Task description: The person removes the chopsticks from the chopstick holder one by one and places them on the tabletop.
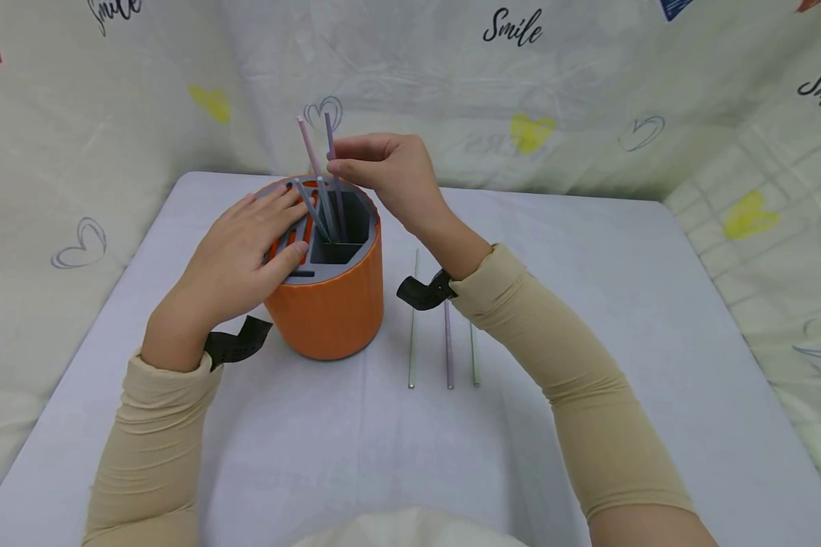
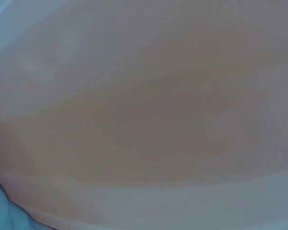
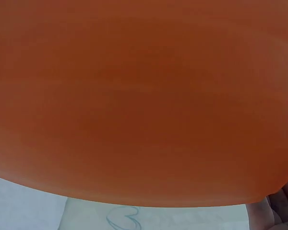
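Note:
An orange round holder [image 1: 328,311] with a grey slotted top [image 1: 318,271] stands left of centre on the table. My left hand [image 1: 239,254] rests on the left part of that top, fingers extended. Over the right side, my right hand [image 1: 390,171] pinches a thin purple straw-like stick [image 1: 329,129] between thumb and fingers; its lower end is inside the large dark opening. A pink stick [image 1: 305,140] and light blue sticks [image 1: 324,205] lean in the same opening. In the right wrist view the orange wall [image 3: 144,105] fills most of the picture.
On the white-covered table [image 1: 356,448], right of the holder, lie a pale green stick [image 1: 412,342], a purple stick [image 1: 448,349] and another green stick [image 1: 475,357], partly under the right forearm. A printed cloth [image 1: 397,76] hangs behind. The left wrist view is a blur.

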A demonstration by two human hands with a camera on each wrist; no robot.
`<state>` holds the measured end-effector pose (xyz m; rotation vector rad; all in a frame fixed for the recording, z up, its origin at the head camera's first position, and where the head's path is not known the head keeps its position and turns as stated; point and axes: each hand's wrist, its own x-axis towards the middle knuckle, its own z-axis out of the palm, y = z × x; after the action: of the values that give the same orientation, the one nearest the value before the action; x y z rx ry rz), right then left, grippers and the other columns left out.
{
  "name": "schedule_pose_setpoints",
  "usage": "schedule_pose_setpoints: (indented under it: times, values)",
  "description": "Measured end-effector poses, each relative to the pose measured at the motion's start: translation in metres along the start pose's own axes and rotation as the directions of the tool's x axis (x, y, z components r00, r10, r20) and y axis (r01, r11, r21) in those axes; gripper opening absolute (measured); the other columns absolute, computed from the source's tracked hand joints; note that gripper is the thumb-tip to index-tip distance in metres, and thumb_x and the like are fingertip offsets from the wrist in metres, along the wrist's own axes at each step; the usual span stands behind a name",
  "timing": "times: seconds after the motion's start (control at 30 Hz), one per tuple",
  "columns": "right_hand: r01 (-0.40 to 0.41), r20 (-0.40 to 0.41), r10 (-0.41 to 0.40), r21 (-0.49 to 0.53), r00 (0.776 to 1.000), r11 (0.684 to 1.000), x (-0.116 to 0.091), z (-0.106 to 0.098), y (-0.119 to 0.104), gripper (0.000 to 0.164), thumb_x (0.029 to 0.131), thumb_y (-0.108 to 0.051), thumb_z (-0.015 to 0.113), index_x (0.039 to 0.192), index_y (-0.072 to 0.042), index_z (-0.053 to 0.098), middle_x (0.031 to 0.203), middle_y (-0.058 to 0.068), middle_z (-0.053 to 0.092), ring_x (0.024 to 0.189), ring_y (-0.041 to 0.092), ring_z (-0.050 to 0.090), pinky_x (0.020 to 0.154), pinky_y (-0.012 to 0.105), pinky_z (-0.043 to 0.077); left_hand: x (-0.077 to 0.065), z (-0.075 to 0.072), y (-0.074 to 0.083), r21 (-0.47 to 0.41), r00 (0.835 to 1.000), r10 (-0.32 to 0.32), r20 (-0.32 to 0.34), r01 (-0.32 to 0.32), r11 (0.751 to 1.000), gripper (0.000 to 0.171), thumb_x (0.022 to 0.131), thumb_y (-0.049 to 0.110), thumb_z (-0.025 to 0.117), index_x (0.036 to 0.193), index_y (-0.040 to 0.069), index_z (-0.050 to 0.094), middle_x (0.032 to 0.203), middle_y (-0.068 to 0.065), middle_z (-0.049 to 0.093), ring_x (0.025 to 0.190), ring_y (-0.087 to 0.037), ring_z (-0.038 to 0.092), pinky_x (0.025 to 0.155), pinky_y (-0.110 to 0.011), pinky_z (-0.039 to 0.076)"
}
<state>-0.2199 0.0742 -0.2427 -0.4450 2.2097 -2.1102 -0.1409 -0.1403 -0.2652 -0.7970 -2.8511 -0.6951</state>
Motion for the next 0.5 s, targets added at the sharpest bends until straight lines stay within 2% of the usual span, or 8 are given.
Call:
schedule_pose_setpoints:
  times: [0.13, 0.5]
  values:
    - [-0.014, -0.011, 0.014, -0.019, 1.000, 1.000, 0.0001, 0.0005, -0.0004, 0.023, 0.086, -0.009, 0.076, 0.107, 0.001, 0.076, 0.095, 0.008, 0.078, 0.089, 0.016, 0.074, 0.087, 0.028, 0.061, -0.0001, 0.0004, -0.0004, -0.001, 1.000, 0.000, 0.000, 0.000, 1.000, 0.055, 0.102, 0.031, 0.046, 0.150, 0.006, 0.044, 0.159, -0.013, 0.037, 0.154, -0.029, 0.023, 0.128, -0.049, 0.013]
    - [0.015, -0.029, -0.013, 0.083, 0.999, 0.996, -0.0008, -0.0033, -0.0093, 0.022, 0.085, -0.003, 0.075, 0.104, 0.007, 0.075, 0.088, 0.005, 0.077, 0.087, 0.016, 0.075, 0.088, 0.030, 0.061, -0.0002, 0.0015, -0.0001, 0.000, 1.000, 0.017, -0.023, -0.017, 1.000, 0.053, 0.102, 0.030, 0.046, 0.149, 0.006, 0.045, 0.159, -0.013, 0.039, 0.153, -0.029, 0.025, 0.128, -0.049, 0.014]
